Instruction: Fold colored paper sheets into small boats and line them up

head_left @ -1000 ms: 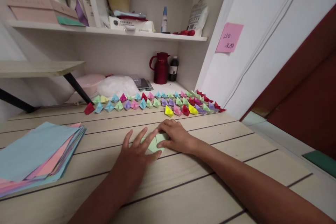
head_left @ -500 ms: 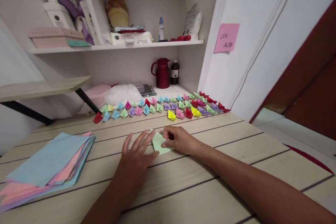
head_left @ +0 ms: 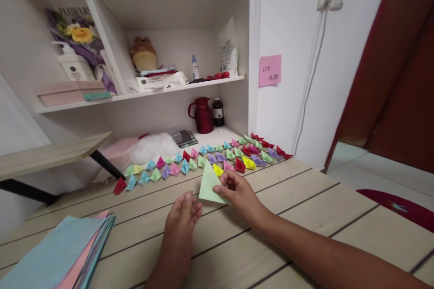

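My right hand (head_left: 239,193) pinches a folded light green paper triangle (head_left: 208,185) and holds it up on edge just above the wooden table (head_left: 305,198). My left hand (head_left: 185,212) is beside it at the lower left, fingers loosely curled near the paper's lower corner, holding nothing that I can see. Behind the hands, rows of several small folded paper boats (head_left: 203,160) in many colours line the back of the table.
A stack of coloured paper sheets (head_left: 64,255) lies at the front left. A dark red jug (head_left: 202,115) and a dark bottle (head_left: 218,112) stand in the shelf niche behind. A pink sticky note (head_left: 270,70) hangs on the wall; a red door is at right.
The green paper was pressed flat on the table under both hands; my right hand has lifted it upright. My left hand has come off the paper. The view has tilted upward.
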Demonstrator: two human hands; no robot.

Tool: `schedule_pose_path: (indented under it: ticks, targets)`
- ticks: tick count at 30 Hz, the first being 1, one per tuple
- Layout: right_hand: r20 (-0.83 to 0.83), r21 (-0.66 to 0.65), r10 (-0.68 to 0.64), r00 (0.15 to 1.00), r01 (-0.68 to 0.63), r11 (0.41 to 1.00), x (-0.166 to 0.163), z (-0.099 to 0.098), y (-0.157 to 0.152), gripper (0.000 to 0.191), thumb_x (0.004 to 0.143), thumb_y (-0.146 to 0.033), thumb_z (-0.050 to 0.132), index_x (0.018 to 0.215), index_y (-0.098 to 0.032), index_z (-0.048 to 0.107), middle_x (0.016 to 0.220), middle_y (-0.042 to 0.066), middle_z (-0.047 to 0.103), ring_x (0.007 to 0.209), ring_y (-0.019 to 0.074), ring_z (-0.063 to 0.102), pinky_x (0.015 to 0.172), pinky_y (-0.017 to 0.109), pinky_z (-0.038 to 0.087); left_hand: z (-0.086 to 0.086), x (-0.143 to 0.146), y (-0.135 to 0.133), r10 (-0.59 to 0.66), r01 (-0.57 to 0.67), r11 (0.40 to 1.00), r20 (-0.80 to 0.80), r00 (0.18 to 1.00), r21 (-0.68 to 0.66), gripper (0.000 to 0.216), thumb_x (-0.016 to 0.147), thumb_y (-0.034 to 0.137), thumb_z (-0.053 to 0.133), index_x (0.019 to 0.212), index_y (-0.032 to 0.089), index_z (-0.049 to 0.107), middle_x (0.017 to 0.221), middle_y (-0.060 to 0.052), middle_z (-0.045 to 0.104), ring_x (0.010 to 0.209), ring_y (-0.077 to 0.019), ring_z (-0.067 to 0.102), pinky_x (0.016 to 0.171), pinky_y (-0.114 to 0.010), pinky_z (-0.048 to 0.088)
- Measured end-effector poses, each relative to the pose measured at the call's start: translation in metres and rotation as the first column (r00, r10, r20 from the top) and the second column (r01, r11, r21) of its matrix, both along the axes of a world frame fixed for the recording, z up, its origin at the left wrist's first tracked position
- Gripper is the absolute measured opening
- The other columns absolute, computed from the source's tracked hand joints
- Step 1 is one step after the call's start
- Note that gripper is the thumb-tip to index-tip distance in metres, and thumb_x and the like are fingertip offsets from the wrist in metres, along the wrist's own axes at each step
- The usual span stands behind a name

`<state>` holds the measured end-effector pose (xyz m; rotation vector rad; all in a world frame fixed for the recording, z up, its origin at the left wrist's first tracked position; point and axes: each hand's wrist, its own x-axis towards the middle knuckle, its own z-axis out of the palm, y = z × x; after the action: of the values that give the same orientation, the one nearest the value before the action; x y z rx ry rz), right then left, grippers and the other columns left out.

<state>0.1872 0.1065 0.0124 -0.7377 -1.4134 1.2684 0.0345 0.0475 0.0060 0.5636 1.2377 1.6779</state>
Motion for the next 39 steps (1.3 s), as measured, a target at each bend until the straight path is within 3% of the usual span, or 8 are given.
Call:
schedule_pose_path:
  ticks: [5, 10, 15, 19, 22, 28, 32, 39]
  targets:
    - [-0.004, -0.030, 0.011, 1.000, -0.011, 0.999, -0.004, -0.004, -0.004, 0.041, 0.067, -0.048, 0.076, 0.075, -0.020, 0.048, 0.065, -0.005, 0.046, 0.060, 0.0108, 0.041, 0.055, 0.023, 0.033, -0.012, 0.014, 0.000, -0.005, 0.015, 0.996, -0.113, 0.994, 0.090, 0.042, 0.055, 0.038, 0.085, 0.086, 0.013, 0.069, 0.070, -0.003, 0.068, 0.060, -0.0117, 0.061, 0.064, -0.024, 0.051]
    - [0.054, -0.028, 0.047, 0.997, -0.046, 0.999, -0.008, -0.009, -0.008, 0.039, 0.069, -0.047, 0.076, 0.074, -0.020, 0.047, 0.064, -0.005, 0.044, 0.060, 0.0110, 0.039, 0.054, 0.023, 0.033, -0.011, 0.007, -0.007, 0.020, -0.016, 1.000, -0.261, 0.965, 0.016, 0.030, 0.061, 0.043, 0.078, 0.067, 0.014, 0.070, 0.056, 0.001, 0.061, 0.056, -0.0123, 0.054, 0.060, -0.023, 0.043]
    - [0.109, 0.030, 0.050, 0.993, -0.054, 0.998, -0.006, -0.007, -0.010, 0.032, 0.073, -0.040, 0.074, 0.075, -0.020, 0.049, 0.067, -0.004, 0.047, 0.063, 0.0116, 0.043, 0.057, 0.024, 0.035, -0.010, 0.001, -0.011, -0.034, 0.034, 0.999, -0.234, 0.972, -0.006, 0.032, 0.056, 0.042, 0.081, 0.070, 0.015, 0.069, 0.057, 0.003, 0.057, 0.058, -0.0106, 0.049, 0.059, -0.021, 0.038]
    - [0.162, 0.080, 0.044, 0.986, -0.058, 0.995, -0.003, -0.003, -0.013, 0.028, 0.076, -0.038, 0.072, 0.075, -0.020, 0.051, 0.068, -0.004, 0.049, 0.064, 0.0119, 0.044, 0.059, 0.025, 0.037, -0.012, -0.003, -0.014, -0.090, 0.091, 0.996, -0.258, 0.962, -0.005, 0.029, 0.064, 0.042, 0.078, 0.071, 0.016, 0.067, 0.060, 0.003, 0.055, 0.062, -0.0099, 0.047, 0.062, -0.020, 0.038]
    - [0.153, 0.102, 0.058, 0.987, -0.074, 0.992, -0.001, 0.001, -0.014, 0.030, 0.076, -0.042, 0.071, 0.076, -0.020, 0.052, 0.068, -0.003, 0.049, 0.064, 0.0121, 0.045, 0.060, 0.025, 0.038, -0.010, -0.006, -0.014, -0.139, 0.145, 0.989, -0.185, 0.973, 0.017, 0.027, 0.069, 0.040, 0.076, 0.070, 0.016, 0.064, 0.061, 0.004, 0.053, 0.063, -0.0094, 0.046, 0.061, -0.020, 0.038]
    - [-0.019, 0.135, 0.120, 0.993, -0.117, 0.984, 0.010, 0.013, -0.013, 0.029, 0.090, -0.049, 0.053, 0.101, -0.022, 0.051, 0.084, 0.001, 0.054, 0.073, 0.0142, 0.054, 0.068, 0.028, 0.045, 0.001, -0.015, -0.012, -0.310, 0.298, 0.946, 0.095, 0.946, 0.127, 0.028, 0.072, 0.034, 0.076, 0.062, 0.016, 0.057, 0.062, 0.003, 0.051, 0.061, -0.0094, 0.047, 0.063, -0.023, 0.044]
    - [0.033, 0.189, 0.083, 0.996, -0.088, 0.978, 0.016, 0.019, -0.013, 0.031, 0.089, -0.048, 0.054, 0.106, -0.023, 0.054, 0.097, 0.003, 0.053, 0.089, 0.0169, 0.053, 0.079, 0.030, 0.044, 0.002, -0.017, -0.013, -0.351, 0.338, 0.933, 0.111, 0.930, 0.126, 0.033, 0.072, 0.034, 0.076, 0.057, 0.015, 0.055, 0.060, 0.003, 0.048, 0.060, -0.0092, 0.047, 0.064, -0.023, 0.045]
    - [0.050, 0.111, 0.265, 0.963, -0.269, 0.957, 0.013, 0.018, -0.019, 0.044, 0.086, -0.051, 0.058, 0.121, -0.025, 0.048, 0.110, 0.007, 0.054, 0.102, 0.0206, 0.052, 0.082, 0.033, 0.046, 0.005, -0.010, -0.017, -0.416, 0.406, 0.906, 0.078, 0.906, 0.115, 0.037, 0.074, 0.038, 0.074, 0.055, 0.015, 0.052, 0.058, 0.003, 0.048, 0.059, -0.0098, 0.044, 0.061, -0.023, 0.041]
